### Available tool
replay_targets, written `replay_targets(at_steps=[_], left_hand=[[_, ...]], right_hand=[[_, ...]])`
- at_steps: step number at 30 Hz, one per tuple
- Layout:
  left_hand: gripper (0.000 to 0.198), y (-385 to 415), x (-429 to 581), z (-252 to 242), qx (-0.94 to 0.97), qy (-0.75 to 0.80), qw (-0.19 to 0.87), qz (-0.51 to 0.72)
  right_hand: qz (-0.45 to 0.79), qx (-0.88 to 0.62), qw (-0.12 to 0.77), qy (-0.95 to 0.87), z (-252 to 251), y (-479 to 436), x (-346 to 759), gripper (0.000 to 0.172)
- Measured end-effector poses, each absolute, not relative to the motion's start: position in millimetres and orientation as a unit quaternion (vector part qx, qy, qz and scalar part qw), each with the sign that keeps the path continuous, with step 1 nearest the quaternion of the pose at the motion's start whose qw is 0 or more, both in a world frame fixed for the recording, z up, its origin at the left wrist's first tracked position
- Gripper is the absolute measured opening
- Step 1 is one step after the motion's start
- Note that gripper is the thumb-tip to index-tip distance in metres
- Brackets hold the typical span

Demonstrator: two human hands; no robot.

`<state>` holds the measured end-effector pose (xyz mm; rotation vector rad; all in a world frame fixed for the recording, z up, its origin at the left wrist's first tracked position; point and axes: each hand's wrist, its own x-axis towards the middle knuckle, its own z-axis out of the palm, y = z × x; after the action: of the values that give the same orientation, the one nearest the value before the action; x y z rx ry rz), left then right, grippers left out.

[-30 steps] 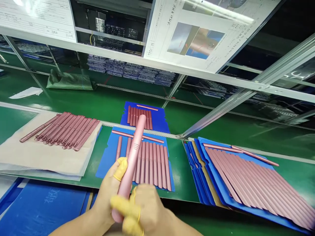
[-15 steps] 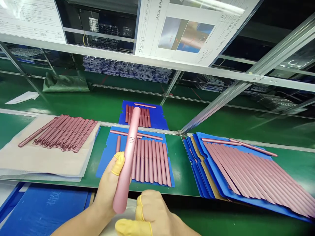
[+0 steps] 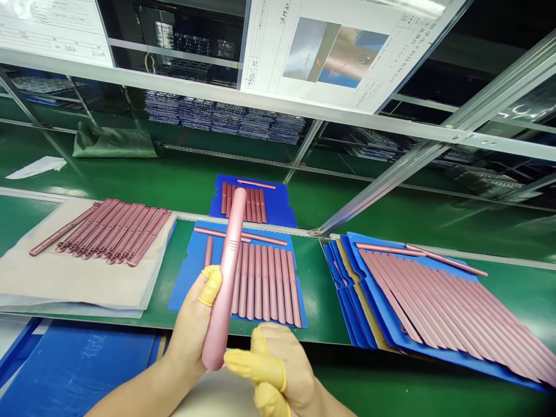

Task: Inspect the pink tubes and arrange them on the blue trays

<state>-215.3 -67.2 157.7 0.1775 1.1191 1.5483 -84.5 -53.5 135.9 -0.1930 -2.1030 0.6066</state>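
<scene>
Around pink bar (image 3: 227, 281), left hand (image 3: 192, 318) clenched; just beside bar's lower end, right hand (image 3: 273, 365) curled, cannot tell whether gripping; beyond bar, blue board (image 3: 187, 278).

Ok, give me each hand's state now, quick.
Left hand: closed, holding a long, smooth, rounded pink piece.
Right hand: fingers curled near that piece's lower end, nothing visibly held; whether fully closed cannot be told.
</scene>
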Motion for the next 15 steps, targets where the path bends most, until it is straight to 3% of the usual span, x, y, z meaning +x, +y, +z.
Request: replay_targets(at_steps=[3, 5, 8, 10, 13, 15], left_hand=[[0.033, -69, -216, 157, 0.086, 0.478, 0.589, 0.645], [0.034, -71, -217, 154, 0.090, 0.477, 0.601, 0.635], [0.038, -75, -219, 151, 0.093, 0.477, 0.622, 0.614], [0.040, -78, -221, 151, 0.095, 0.479, 0.626, 0.608], [0.041, -80, -221, 152, 0.102, 0.468, 0.645, 0.595], [0.040, -81, -221, 154, 0.105, 0.475, 0.658, 0.575]], right_hand=[[0.211, -0.092, 0.389, -0.892, 138, -41, -85, 0.041], [0.196, -0.181, 0.370, -0.890, 134, -28, -81, 0.038], [0.203, -0.307, 0.427, -0.826, 129, -17, -72, 0.040], [0.181, -0.236, 0.456, -0.839, 128, -22, -72, 0.038], [0.138, -0.100, 0.397, -0.902, 133, -31, -80, 0.034], [0.157, -0.159, 0.376, -0.899, 134, -25, -84, 0.035]])
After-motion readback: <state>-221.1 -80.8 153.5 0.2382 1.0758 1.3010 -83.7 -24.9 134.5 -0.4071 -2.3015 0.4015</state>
